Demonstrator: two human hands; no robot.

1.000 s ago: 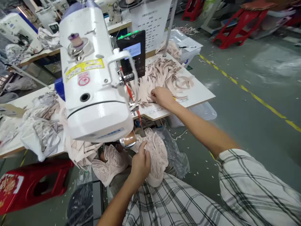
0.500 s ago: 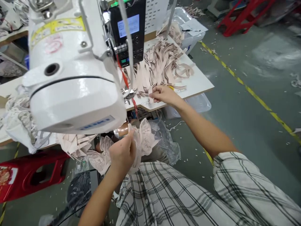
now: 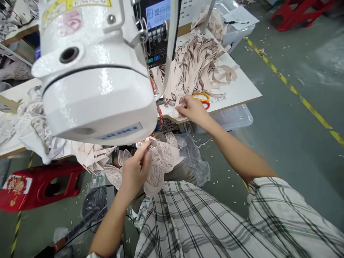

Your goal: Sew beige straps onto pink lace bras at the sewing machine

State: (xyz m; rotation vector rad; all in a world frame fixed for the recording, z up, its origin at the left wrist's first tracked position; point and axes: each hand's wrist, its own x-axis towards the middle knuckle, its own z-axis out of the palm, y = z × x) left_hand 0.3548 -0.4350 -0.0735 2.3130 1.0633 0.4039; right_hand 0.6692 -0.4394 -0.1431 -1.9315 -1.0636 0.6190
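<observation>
Left hand (image 3: 134, 172): fingers clamped on lace garment (image 3: 155, 172), below sewing machine (image 3: 99, 104). Right hand (image 3: 195, 110): fingers pinching pale strip (image 3: 177, 107), right of sewing machine. Apparently pick-up step; lifting calls for firm pinch.

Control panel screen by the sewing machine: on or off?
On. The screen beside the sewing machine glows blue-white, with dark icons and text showing on it.

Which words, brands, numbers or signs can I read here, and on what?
"JUKI", first letter faint: on the sewing machine
"01": on the control screen
Too small or blurred to read: panel keys, yellow label, red sign, printed sheet, measuring strip, carton label, stool sticker
</observation>
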